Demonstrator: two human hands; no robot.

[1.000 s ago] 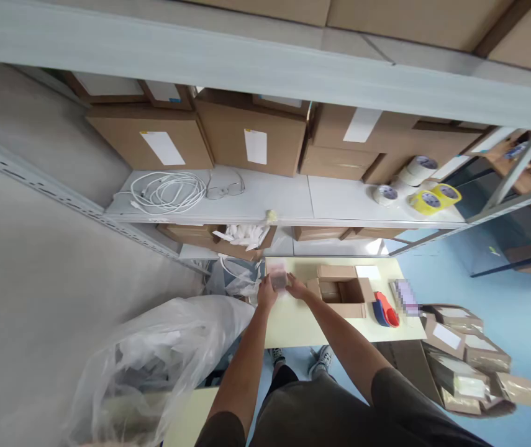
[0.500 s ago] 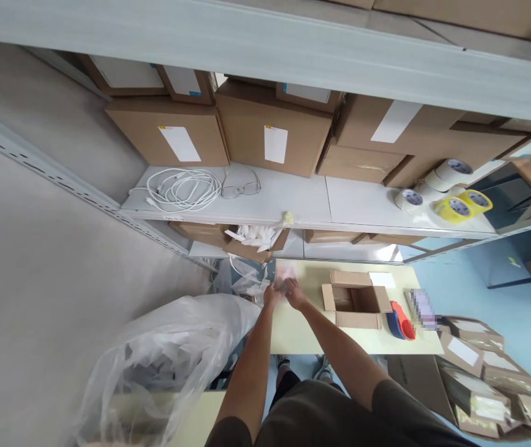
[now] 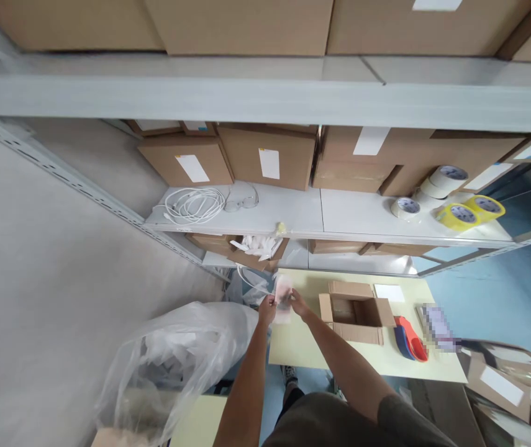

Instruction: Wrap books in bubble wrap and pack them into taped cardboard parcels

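A pinkish, see-through flat packet, likely plastic, is held at the left end of the pale yellow table. My left hand pinches its left edge. On the opposite edge, my right hand has its fingers closed on the packet. Something dark shows through the packet between my hands, too blurred to name. Right of my right hand stands an open cardboard box with its flaps folded out.
Red and blue scoop-like plastic pieces and a white card lie by the box. A big clear plastic bag bulges at left. Ahead, a shelf carries a coiled white cable, glasses, cartons and tape rolls.
The view has tilted upward. My hands have moved apart to the two sides of the packet, and more of it shows between them. The box stays on the table.
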